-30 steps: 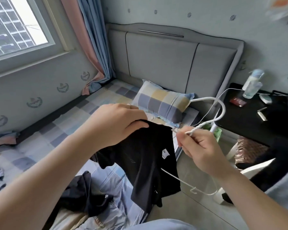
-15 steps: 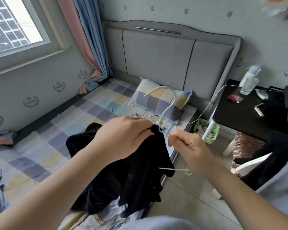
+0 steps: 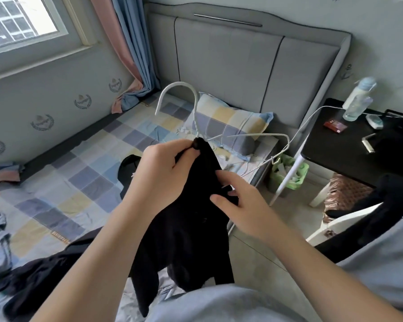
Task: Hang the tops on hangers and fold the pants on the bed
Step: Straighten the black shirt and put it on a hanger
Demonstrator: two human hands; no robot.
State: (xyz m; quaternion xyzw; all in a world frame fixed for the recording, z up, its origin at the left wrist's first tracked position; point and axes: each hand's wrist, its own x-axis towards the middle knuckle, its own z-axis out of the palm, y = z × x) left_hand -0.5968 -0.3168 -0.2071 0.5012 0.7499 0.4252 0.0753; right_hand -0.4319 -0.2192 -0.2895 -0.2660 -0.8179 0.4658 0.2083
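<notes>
Item: thin white wire hanger [image 3: 180, 83], hook upright above the left hand [image 3: 163, 173], half dressed in a soft black cloth top [image 3: 191, 240] that hangs in the air over the near edge of the bed with a pastel checked sheet [image 3: 79, 182]. Left hand: fingers curled tight round the bunched collar just under the hook's stem, thumb pressed on the cloth. Right hand [image 3: 240, 205]: lower down, thumb and fingertips pinching a fold of the top's right side. Key relation: the hanger's bare right arm juts out up and to the right of those pinching fingers, its long axis running sideways toward the black bedside table [image 3: 349, 147], above the checked pillow [image 3: 230, 122]; the right hand is the nearer one, so I judge the cloth has to be drawn outward over that wire end. Changes noted: half a second ago the right hand pinched the wire itself near the neck; it now holds cloth, and the hook has swung from the right to stand clear above the left fist
</notes>
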